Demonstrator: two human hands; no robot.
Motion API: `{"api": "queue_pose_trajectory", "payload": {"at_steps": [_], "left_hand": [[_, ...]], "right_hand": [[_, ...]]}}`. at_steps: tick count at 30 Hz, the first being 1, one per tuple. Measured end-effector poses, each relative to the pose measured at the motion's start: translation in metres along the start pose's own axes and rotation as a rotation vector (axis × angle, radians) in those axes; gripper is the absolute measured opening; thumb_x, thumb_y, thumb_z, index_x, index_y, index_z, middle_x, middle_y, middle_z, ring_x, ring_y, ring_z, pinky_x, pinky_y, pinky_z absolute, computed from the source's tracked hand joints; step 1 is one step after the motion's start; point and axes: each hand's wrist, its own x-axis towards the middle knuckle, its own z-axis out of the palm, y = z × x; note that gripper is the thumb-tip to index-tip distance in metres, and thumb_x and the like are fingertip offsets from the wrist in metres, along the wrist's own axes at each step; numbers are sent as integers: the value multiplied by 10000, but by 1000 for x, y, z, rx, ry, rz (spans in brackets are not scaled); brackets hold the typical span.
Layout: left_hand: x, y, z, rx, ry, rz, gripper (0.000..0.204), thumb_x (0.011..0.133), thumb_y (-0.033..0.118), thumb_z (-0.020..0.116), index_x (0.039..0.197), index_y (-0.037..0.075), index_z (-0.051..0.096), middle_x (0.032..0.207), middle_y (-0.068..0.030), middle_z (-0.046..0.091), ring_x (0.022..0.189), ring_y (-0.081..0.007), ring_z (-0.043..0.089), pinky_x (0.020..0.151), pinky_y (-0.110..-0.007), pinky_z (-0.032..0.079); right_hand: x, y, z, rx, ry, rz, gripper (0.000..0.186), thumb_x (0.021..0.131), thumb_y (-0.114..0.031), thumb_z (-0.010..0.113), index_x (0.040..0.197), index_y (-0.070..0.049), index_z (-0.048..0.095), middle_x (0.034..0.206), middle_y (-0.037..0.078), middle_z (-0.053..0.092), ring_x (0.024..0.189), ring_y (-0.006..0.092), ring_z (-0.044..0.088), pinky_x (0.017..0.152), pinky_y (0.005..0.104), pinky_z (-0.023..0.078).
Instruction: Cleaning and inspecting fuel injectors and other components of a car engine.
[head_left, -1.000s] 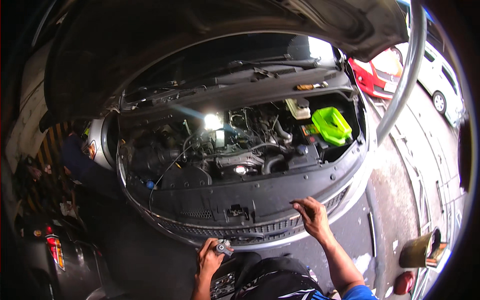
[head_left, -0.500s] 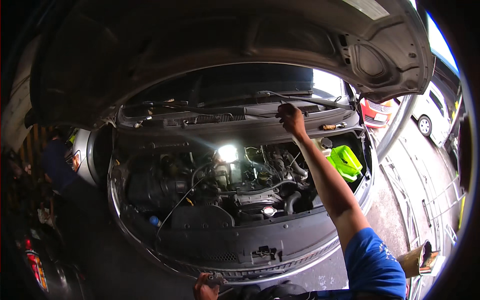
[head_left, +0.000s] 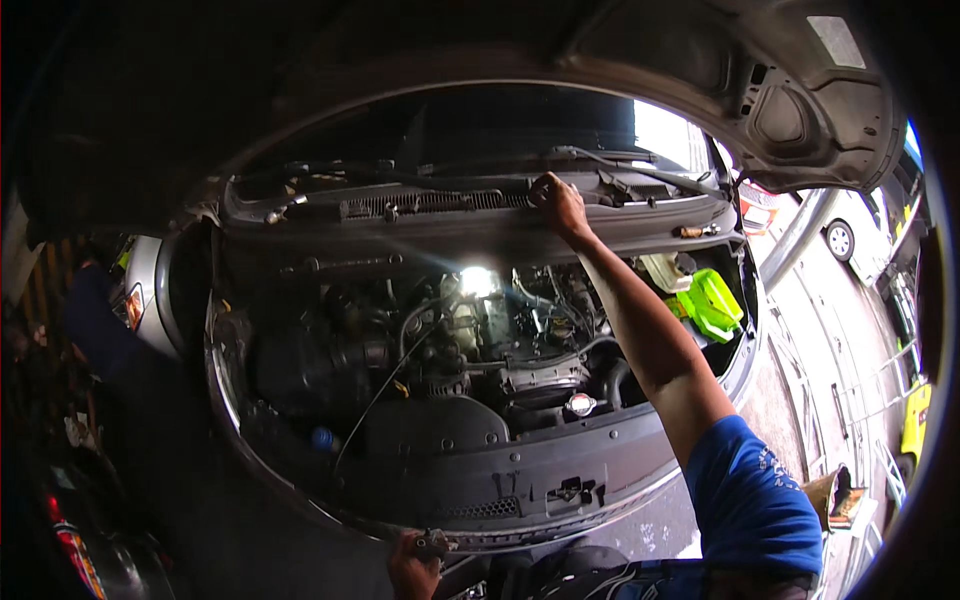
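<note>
Left hand [head_left: 414,572] grips a dark metal part [head_left: 432,545]; right hand [head_left: 562,205], fingers curled, overlies the cowl [head_left: 455,236]; its contents cannot be determined.

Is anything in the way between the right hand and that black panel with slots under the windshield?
Nothing visible stands between the right hand and the black slotted panel. The arm reaches over the engine, and the hand is right at the panel; I can't tell whether it touches.
</note>
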Motion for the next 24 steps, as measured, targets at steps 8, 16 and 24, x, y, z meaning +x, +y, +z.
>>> {"api": "queue_pose_trajectory", "payload": {"at_steps": [8,16,24], "left_hand": [[23,0,10,-227,86,-94,269,763,43,744,1001,5,626,960,-174,645,917,-441,663,788,-491,542],[41,33,10,-383,203,-279,237,913,198,803,1004,32,660,860,-126,739,800,-313,735,760,-408,558],[97,135,36,-686,141,-484,538,1055,454,634,1032,-82,675,889,-173,694,821,-210,600,757,-405,494]], "right_hand": [[-20,7,-40,-159,91,-35,363,952,-378,703,1200,-116,668,1280,198,602,1176,457,571,970,548,481],[-216,-94,-119,598,-96,63,236,1034,-191,639,1129,20,687,1002,147,720,970,215,671,860,360,527],[-406,-176,-201,700,-720,-10,219,994,-159,671,1142,-2,633,1043,221,647,966,454,667,831,505,566]]}}
